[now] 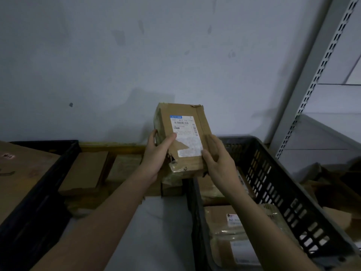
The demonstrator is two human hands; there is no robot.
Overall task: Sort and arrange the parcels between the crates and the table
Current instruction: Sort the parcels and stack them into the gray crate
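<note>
Visibility is limited: the scene is dim, the printing on the shipping label (185, 133) is too small to read, and the lower part of that label is blurred. The left crate (42, 184) and the right crate (273, 184) are both cut off by the frame edges. Both forearms leave the frame at the bottom.

One cardboard parcel (182, 139) is held up, tilted, in front of the wall (136, 55), above the gap between the two crates. Its label faces the camera; loose tape hangs from its lower edge.

Left hand (158, 153): the grip is closed on the parcel's left side, thumb lying across the front face near the label, fingers wrapped behind the edge and mostly hidden. Right hand (218, 159): the grip is closed on the parcel's lower right side, thumb on the front face at the label's corner, fingers along the right edge.

Count: two crates. The left crate carries one large flat box (21, 173). The right crate holds at least two parcels, the nearer labelled parcel (234, 231) partly covered by the right forearm. Two flat brown parcels (86, 171) lie on the bench (156, 231) between the crates, with further ones behind the hands that cannot be counted. A slotted shelf upright (316, 75) stands at the right.
</note>
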